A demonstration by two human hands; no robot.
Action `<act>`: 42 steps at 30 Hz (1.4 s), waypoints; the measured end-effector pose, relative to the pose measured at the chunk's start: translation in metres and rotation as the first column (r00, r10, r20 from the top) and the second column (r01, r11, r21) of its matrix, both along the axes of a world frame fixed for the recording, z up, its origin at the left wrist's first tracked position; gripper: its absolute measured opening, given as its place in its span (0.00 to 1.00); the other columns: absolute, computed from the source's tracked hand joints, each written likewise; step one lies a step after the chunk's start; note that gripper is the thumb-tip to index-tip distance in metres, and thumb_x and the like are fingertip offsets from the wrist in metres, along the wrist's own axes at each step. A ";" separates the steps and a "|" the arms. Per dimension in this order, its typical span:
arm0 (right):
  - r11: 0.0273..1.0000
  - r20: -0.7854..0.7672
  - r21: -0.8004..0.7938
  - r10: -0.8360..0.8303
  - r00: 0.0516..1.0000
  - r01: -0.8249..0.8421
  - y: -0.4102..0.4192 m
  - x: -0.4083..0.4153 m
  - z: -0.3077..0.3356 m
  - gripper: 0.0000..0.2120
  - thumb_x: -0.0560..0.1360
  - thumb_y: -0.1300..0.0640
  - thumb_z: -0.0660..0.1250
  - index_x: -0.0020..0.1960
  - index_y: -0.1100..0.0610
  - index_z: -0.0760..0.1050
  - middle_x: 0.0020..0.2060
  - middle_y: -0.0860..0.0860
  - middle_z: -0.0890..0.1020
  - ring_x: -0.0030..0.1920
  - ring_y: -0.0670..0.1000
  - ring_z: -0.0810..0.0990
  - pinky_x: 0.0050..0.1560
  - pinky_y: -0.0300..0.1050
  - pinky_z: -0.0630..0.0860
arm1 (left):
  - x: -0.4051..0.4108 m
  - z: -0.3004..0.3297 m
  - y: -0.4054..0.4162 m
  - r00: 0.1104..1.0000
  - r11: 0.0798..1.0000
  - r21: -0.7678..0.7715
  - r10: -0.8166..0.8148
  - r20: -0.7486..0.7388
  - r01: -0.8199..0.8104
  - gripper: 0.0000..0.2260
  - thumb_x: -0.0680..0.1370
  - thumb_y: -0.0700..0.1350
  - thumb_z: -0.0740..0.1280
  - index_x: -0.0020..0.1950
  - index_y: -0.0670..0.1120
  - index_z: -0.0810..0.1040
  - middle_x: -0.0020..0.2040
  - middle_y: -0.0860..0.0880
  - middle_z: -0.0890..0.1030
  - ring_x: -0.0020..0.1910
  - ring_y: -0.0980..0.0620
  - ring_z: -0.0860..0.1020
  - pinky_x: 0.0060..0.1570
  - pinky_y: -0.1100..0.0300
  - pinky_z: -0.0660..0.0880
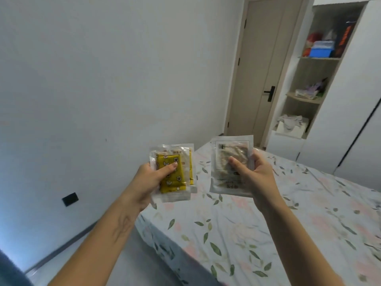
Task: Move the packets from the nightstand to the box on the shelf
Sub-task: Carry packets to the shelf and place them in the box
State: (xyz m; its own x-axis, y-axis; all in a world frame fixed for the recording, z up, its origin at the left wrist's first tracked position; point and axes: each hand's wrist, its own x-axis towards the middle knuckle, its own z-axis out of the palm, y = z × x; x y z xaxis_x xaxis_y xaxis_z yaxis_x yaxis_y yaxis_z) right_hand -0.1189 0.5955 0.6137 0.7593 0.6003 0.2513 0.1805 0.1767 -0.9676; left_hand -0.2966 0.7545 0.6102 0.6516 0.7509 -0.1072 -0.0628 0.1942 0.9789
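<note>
Nearest, both forearms reach forward over the corner of a bed (pixel 268 234) with a floral sheet. The left hand (pixel 151 178) grips the yellow packets (pixel 171 174), thumb pressed across the front: clear wrappers holding yellow contents printed with small cartoon figures and stars, at least two stacked, one peeking out behind the other. A short line of print runs along the top of the front wrapper, too blurred to read. The right hand (pixel 253 172) holds a pale packet (pixel 231 166) upright, thumb over its face and fingers curled behind. It carries a dark square mark at the upper left, perhaps a code, and lines of text near the bottom, none legible. The two sets of packets are apart, held side by side in the air above the bed.

Farther back stands a closed door (pixel 259 75) with a black handle. Beside it an open shelf (pixel 309 100) holds a white box (pixel 291 127) on its lowest level, and a blue box (pixel 321 51) higher up.
</note>
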 end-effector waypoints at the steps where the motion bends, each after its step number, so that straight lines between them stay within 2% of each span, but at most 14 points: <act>1: 1.000 -0.005 -0.009 0.024 1.000 -0.024 0.022 -0.005 -0.003 0.09 0.74 0.60 0.71 0.54 0.53 0.77 0.47 0.50 0.85 0.48 0.50 0.85 0.43 0.43 0.83 | -0.009 -0.003 0.018 1.000 1.000 -0.014 0.025 0.000 -0.025 0.11 0.75 0.41 0.71 0.56 0.41 0.81 0.50 0.41 0.85 0.51 0.42 0.84 0.54 0.42 0.79; 4: 0.996 -0.020 -0.037 0.085 0.996 -0.086 0.083 -0.015 -0.013 0.09 0.74 0.61 0.71 0.54 0.54 0.77 0.46 0.49 0.85 0.46 0.50 0.85 0.42 0.42 0.83 | -0.028 -0.013 0.069 0.994 0.994 -0.030 0.109 0.006 -0.109 0.10 0.75 0.40 0.71 0.55 0.40 0.81 0.50 0.40 0.85 0.50 0.43 0.84 0.52 0.43 0.80; 8: 0.987 -0.025 -0.068 0.143 0.989 -0.145 0.158 -0.012 -0.024 0.09 0.74 0.60 0.71 0.53 0.52 0.77 0.46 0.49 0.85 0.44 0.48 0.85 0.38 0.40 0.82 | -0.034 -0.028 0.128 0.982 0.981 -0.062 0.186 0.021 -0.184 0.07 0.75 0.40 0.70 0.52 0.41 0.81 0.45 0.43 0.86 0.42 0.48 0.85 0.35 0.55 0.82; 11: 0.983 -0.024 -0.065 0.171 0.985 -0.172 0.219 0.002 -0.028 0.09 0.74 0.61 0.71 0.52 0.51 0.78 0.44 0.48 0.86 0.44 0.47 0.85 0.38 0.40 0.81 | -0.028 -0.032 0.181 0.975 0.974 -0.055 0.223 0.007 -0.222 0.07 0.75 0.41 0.70 0.52 0.43 0.81 0.44 0.45 0.86 0.40 0.50 0.85 0.32 0.58 0.81; 13: 0.980 -0.023 -0.046 0.191 0.981 -0.192 0.272 0.018 -0.033 0.07 0.74 0.62 0.71 0.52 0.55 0.78 0.44 0.49 0.85 0.44 0.48 0.85 0.38 0.41 0.82 | -0.018 -0.034 0.232 0.966 0.966 -0.021 0.259 0.001 -0.259 0.06 0.75 0.42 0.70 0.51 0.44 0.81 0.43 0.47 0.86 0.39 0.53 0.85 0.31 0.61 0.79; 16: 0.981 -0.042 -0.030 0.190 0.981 -0.191 0.342 0.042 -0.038 0.08 0.75 0.63 0.71 0.50 0.65 0.73 0.42 0.51 0.84 0.41 0.48 0.83 0.35 0.39 0.80 | -0.005 -0.030 0.300 0.955 0.956 -0.008 0.294 -0.024 -0.294 0.07 0.75 0.43 0.70 0.52 0.46 0.81 0.46 0.47 0.86 0.43 0.52 0.85 0.33 0.61 0.80; 19: 0.974 -0.053 -0.048 0.218 0.974 -0.221 0.408 0.062 -0.037 0.05 0.75 0.64 0.70 0.45 0.59 0.74 0.40 0.49 0.84 0.39 0.44 0.83 0.32 0.35 0.78 | 0.008 -0.026 0.359 0.946 0.947 -0.019 0.319 -0.055 -0.320 0.07 0.74 0.44 0.71 0.52 0.46 0.81 0.46 0.47 0.86 0.47 0.49 0.84 0.40 0.56 0.81; 23: 0.965 -0.048 -0.064 0.252 0.967 -0.254 0.483 0.077 -0.025 0.17 0.75 0.64 0.70 0.34 0.53 0.66 0.30 0.40 0.80 0.35 0.43 0.81 0.28 0.33 0.74 | 0.023 -0.018 0.429 0.940 0.941 -0.037 0.333 -0.076 -0.337 0.09 0.75 0.43 0.71 0.54 0.46 0.81 0.48 0.47 0.86 0.50 0.46 0.84 0.52 0.47 0.80; 24: 0.964 -0.040 -0.068 0.256 0.966 -0.258 0.499 0.081 -0.023 0.16 0.75 0.63 0.70 0.35 0.54 0.66 0.32 0.42 0.81 0.36 0.45 0.82 0.29 0.35 0.75 | 0.027 -0.016 0.445 0.940 0.941 -0.037 0.332 -0.078 -0.336 0.09 0.75 0.43 0.71 0.54 0.46 0.81 0.48 0.47 0.86 0.50 0.46 0.84 0.53 0.46 0.79; 26: 0.963 -0.027 -0.083 0.253 0.967 -0.255 0.529 0.090 -0.019 0.09 0.75 0.62 0.71 0.42 0.62 0.71 0.41 0.53 0.84 0.41 0.50 0.83 0.34 0.40 0.80 | 0.037 -0.014 0.476 0.942 0.943 -0.035 0.327 -0.077 -0.330 0.10 0.74 0.43 0.71 0.55 0.46 0.81 0.48 0.46 0.86 0.50 0.46 0.84 0.53 0.45 0.80; 28: 0.967 -0.025 -0.078 0.240 0.970 -0.241 0.554 0.097 -0.017 0.13 0.74 0.60 0.72 0.47 0.67 0.70 0.48 0.61 0.83 0.44 0.53 0.83 0.41 0.48 0.82 | 0.048 -0.012 0.503 0.947 0.948 -0.030 0.313 -0.067 -0.316 0.10 0.75 0.44 0.71 0.56 0.46 0.81 0.49 0.47 0.86 0.50 0.46 0.84 0.53 0.45 0.80; 30: 0.972 -0.047 -0.076 0.218 0.975 -0.221 0.581 0.104 -0.019 0.11 0.74 0.60 0.72 0.48 0.65 0.72 0.48 0.59 0.84 0.45 0.54 0.84 0.42 0.50 0.82 | 0.059 -0.013 0.533 0.953 0.954 -0.032 0.297 -0.063 -0.299 0.10 0.74 0.44 0.71 0.55 0.47 0.81 0.48 0.47 0.86 0.49 0.47 0.84 0.51 0.46 0.80; 35: 0.982 -0.118 -0.063 0.167 0.979 -0.175 0.656 0.117 -0.029 0.07 0.74 0.61 0.72 0.52 0.57 0.78 0.43 0.50 0.87 0.42 0.50 0.86 0.34 0.39 0.80 | 0.084 -0.020 0.618 0.975 0.976 -0.053 0.207 -0.078 -0.212 0.10 0.74 0.44 0.72 0.55 0.46 0.82 0.48 0.46 0.86 0.49 0.45 0.84 0.52 0.44 0.80; 42: 0.997 -0.140 -0.045 0.054 0.989 -0.061 0.783 0.133 -0.036 0.10 0.73 0.60 0.73 0.53 0.54 0.79 0.43 0.49 0.87 0.41 0.48 0.86 0.35 0.40 0.80 | 0.108 -0.018 0.758 0.990 0.999 0.017 0.047 -0.133 -0.045 0.10 0.75 0.44 0.71 0.55 0.45 0.82 0.48 0.47 0.86 0.48 0.48 0.85 0.50 0.48 0.81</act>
State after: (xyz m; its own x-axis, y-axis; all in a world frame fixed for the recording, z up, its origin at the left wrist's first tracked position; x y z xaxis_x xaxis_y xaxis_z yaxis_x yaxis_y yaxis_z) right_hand 0.0138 1.3781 0.5775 0.7488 0.6527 0.1152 0.0349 0.1346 -0.9903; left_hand -0.1888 1.5121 0.5924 0.5966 0.7820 -0.1804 0.0601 0.1806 0.9817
